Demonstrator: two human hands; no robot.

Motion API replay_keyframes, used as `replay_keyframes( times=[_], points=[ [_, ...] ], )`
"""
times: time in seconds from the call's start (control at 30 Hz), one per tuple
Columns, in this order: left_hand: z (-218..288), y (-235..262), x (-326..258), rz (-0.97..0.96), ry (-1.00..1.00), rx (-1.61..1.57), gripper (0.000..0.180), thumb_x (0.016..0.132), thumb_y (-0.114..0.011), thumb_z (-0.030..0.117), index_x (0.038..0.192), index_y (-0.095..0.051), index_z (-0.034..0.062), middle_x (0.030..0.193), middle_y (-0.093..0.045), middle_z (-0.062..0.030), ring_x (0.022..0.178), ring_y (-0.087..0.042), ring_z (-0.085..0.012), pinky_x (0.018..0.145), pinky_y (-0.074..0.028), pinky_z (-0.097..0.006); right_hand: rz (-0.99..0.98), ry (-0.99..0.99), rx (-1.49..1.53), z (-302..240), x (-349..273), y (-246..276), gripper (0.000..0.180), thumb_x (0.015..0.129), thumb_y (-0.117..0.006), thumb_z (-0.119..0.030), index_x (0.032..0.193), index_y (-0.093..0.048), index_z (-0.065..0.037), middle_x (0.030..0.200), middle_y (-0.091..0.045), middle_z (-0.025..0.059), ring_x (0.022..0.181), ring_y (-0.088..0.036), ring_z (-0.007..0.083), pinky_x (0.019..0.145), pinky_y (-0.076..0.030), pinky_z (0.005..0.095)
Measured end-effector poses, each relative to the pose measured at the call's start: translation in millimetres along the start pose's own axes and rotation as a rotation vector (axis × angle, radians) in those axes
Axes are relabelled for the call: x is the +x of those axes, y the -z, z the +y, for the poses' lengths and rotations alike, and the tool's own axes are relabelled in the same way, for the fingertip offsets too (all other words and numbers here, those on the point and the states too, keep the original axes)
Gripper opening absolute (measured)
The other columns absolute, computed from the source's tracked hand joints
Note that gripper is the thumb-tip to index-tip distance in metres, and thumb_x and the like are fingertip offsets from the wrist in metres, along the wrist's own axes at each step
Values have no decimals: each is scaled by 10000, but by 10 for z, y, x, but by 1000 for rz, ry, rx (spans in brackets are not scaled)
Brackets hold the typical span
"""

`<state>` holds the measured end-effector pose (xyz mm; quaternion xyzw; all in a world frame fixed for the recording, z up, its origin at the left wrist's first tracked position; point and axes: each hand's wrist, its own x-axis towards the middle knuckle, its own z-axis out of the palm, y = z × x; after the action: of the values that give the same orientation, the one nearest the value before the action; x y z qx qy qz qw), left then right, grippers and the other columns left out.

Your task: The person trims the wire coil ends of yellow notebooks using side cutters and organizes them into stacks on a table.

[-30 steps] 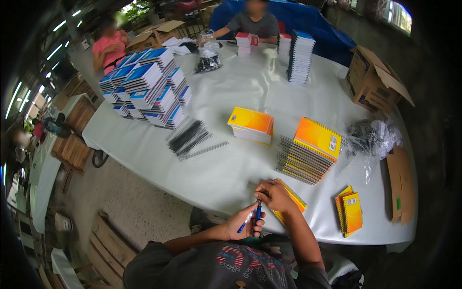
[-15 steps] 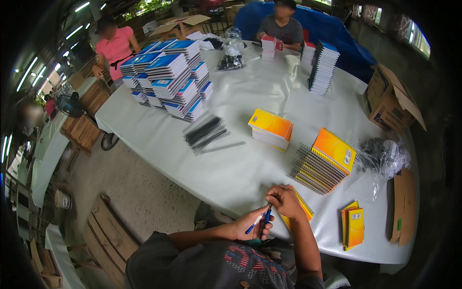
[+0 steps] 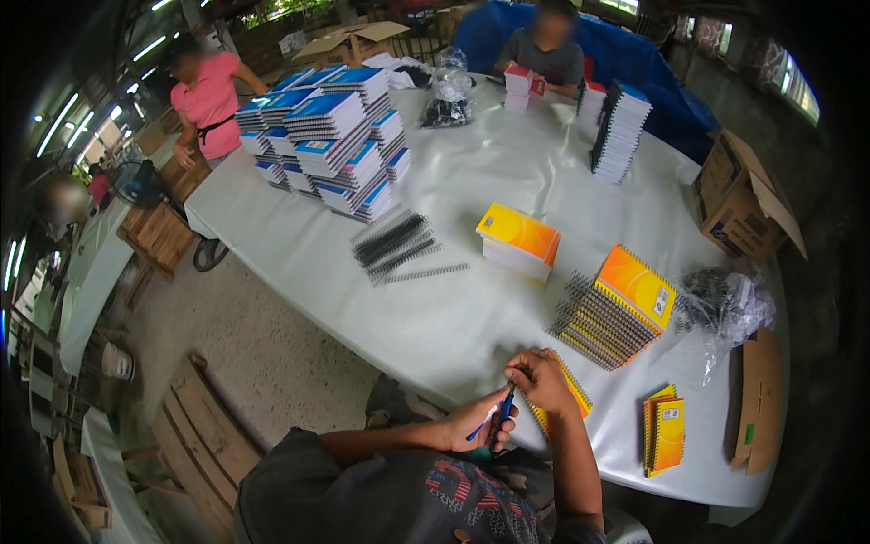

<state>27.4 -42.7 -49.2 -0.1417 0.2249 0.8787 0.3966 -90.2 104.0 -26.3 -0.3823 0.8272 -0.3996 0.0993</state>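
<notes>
My left hand (image 3: pixel 474 424) is closed around blue-handled pliers (image 3: pixel 505 410), held close to my body at the table's near edge. My right hand (image 3: pixel 544 379) has its fingers pinched together at the upper end of the pliers; whatever is between them is too small to make out. Under the right hand lies a yellow-orange spiral notebook (image 3: pixel 573 388), partly covered by it. Beyond, to the right, a stack of yellow-orange notebooks (image 3: pixel 637 288) has dark wire coils sticking out along its left side. A smaller pile of spiral notebooks (image 3: pixel 669 433) rests farther right.
Loose black coils (image 3: pixel 394 243) and a yellow-topped paper stack (image 3: pixel 518 240) lie mid-table. Blue-covered notebooks (image 3: pixel 326 136) are piled at the far left. Cardboard boxes (image 3: pixel 739 195) and clear plastic bags (image 3: pixel 725 304) sit at the right. One person (image 3: pixel 544 50) sits opposite; another (image 3: pixel 207 95) stands left.
The view has tilted slightly, so the table's things sit a little farther right in it. Both hands keep nearly the same grip and place, with the pliers turned very slightly.
</notes>
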Motion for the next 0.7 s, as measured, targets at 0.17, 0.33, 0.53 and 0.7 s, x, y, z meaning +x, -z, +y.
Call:
replay_keyframes(
  times=[0.17, 0.33, 0.53, 0.7],
  points=[
    [37, -145, -29, 98, 29, 56, 481, 938, -422, 573, 1002, -542, 112, 807, -563, -21, 770, -575, -179, 687, -484, -354, 23, -20, 11, 5, -32, 13, 113, 813, -677, -201, 842, -645, -96, 726, -618, 67, 773, -568, 255, 826, -365, 361],
    [121, -122, -69, 117, 65, 71, 498, 926, -439, 582, 1036, -555, 111, 862, -595, -28, 844, -601, -200, 758, -496, -385, 0, -28, 3, 10, -9, 4, 124, 824, -664, -215, 844, -637, -96, 737, -611, 74, 778, -565, 264, 835, -357, 366],
    [336, -165, -152, 192, 173, 220, 520, 914, -443, 599, 1043, -564, 111, 884, -602, -40, 872, -620, -216, 766, -505, -415, 1, -24, -34, 94, -50, 1, 130, 841, -656, -222, 886, -619, -105, 765, -632, 53, 812, -578, 244, 850, -352, 374],
    [242, -186, -103, 323, 111, 437, 490, 932, -423, 580, 997, -554, 112, 820, -576, -33, 774, -598, -189, 686, -508, -386, -22, -5, 49, 82, -58, 35, 114, 838, -666, -197, 885, -617, -104, 754, -645, 58, 813, -582, 236, 866, -354, 375]
  ],
)
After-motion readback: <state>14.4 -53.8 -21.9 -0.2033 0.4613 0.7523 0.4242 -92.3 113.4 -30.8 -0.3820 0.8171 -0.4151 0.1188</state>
